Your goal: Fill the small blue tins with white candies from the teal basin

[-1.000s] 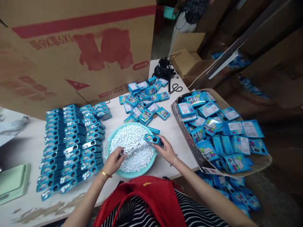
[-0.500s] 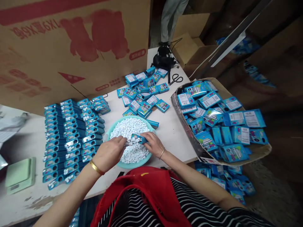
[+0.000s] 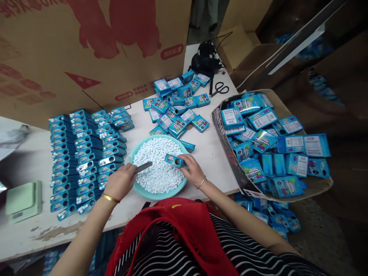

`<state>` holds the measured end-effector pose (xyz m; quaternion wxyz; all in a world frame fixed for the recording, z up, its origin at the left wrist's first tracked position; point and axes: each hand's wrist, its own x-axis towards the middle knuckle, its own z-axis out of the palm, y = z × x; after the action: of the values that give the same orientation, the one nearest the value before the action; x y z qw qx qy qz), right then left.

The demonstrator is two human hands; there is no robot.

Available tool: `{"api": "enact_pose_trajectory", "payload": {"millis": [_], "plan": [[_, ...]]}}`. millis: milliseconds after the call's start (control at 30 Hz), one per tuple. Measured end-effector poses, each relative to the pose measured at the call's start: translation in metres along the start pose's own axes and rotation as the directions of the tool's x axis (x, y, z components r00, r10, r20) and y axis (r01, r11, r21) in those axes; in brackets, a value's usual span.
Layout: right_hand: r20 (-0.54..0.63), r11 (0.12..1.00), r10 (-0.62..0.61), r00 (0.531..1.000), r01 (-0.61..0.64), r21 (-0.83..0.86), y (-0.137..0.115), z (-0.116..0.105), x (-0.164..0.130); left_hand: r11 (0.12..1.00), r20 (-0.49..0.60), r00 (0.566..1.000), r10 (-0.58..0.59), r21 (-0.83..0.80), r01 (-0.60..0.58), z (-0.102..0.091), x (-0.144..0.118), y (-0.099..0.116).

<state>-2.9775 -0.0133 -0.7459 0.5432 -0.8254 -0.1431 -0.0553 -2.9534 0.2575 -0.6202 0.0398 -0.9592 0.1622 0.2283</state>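
Note:
My left hand (image 3: 120, 182) is closed around a narrow grey metal scoop (image 3: 143, 167), which reaches over the left part of a turquoise basin (image 3: 159, 196). Small white candies (image 3: 159, 182) fill much of the basin. Above its right side, my right hand (image 3: 193, 170) grips a small blue candy box (image 3: 172, 160) by one end. The box lies tilted on its side, with a dark round hole in the face turned up. To the left, filled and part-filled blue boxes (image 3: 86, 153) stand in several rows, some with white candies showing at their holes.
More blue boxes (image 3: 175, 124) lie in a loose pile behind the basin, near black scissors (image 3: 220, 88). A carton (image 3: 227, 153) heaped with boxes stands at the right. A large cardboard box (image 3: 94, 76) walls off the back; a pale green scale (image 3: 21, 199) sits far left.
My hands have moved apart: the left has drawn back left with the scoop, away from the box. The box in my right hand has shifted slightly up and right. The camera view has shifted.

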Motion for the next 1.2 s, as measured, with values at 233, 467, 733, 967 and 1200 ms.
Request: {"api": "enact_pose_trajectory", "payload": {"millis": [233, 467, 733, 967, 1200], "plan": [[-0.102, 0.990, 0.124, 0.987, -0.116, 0.081, 0.006, -0.012, 0.000, 0.951, 0.029, 0.999, -0.036, -0.305, 0.043, 0.107, 0.047, 0.025], [-0.154, 0.978, 0.194, 0.969, -0.177, 0.114, 0.002, -0.015, 0.000, 0.891, -0.028, 1.000, 0.014, -0.454, -0.025, 0.106, 0.049, 0.028], [-0.057, 0.997, 0.033, 0.998, -0.037, -0.072, 0.005, -0.012, -0.001, 0.833, -0.150, 0.972, 0.181, -0.503, -0.233, 0.022, 0.011, 0.014], [0.023, 0.992, -0.082, 0.996, 0.084, -0.093, -0.010, 0.005, 0.006, 0.962, 0.023, 0.971, 0.238, -0.146, -0.232, -0.042, 0.011, 0.041], [0.038, 0.987, -0.137, 0.990, 0.140, -0.077, -0.010, 0.015, 0.005, 0.952, 0.113, 0.976, 0.184, 0.227, -0.206, -0.082, 0.002, 0.084]]}}
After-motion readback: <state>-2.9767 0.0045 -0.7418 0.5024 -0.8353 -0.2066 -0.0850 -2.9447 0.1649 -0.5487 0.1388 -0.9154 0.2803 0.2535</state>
